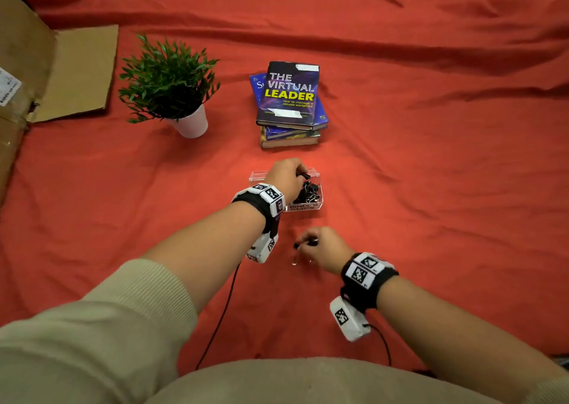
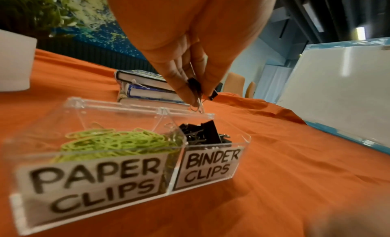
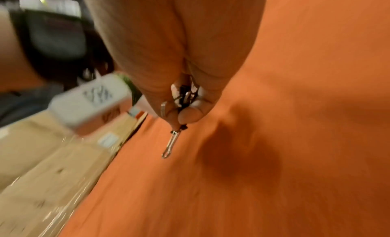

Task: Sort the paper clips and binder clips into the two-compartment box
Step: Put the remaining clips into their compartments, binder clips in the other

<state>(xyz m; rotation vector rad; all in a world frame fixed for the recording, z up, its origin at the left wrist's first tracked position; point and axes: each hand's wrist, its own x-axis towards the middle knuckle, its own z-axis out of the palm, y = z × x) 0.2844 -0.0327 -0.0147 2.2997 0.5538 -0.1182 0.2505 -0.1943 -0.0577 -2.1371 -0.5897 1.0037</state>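
**Sorting status: near completion**

The clear box [image 2: 242,140] holds green paper clips [image 2: 118,140] in its left compartment and binder clips [image 2: 202,134] in its right. The left hand [image 1: 284,176] pinches binder clips above the right compartment. The right hand [image 1: 326,248] pinches more clips near the box. Few clips appear left. An orange cloth [image 1: 431,157] covers the surface; books [image 1: 289,105] and a plant [image 1: 167,77] stand beyond.

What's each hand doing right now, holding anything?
Left hand: fingers pinch black binder clips above the clear box.
Right hand: fingers closed on a binder clip, its wire handle hanging down.
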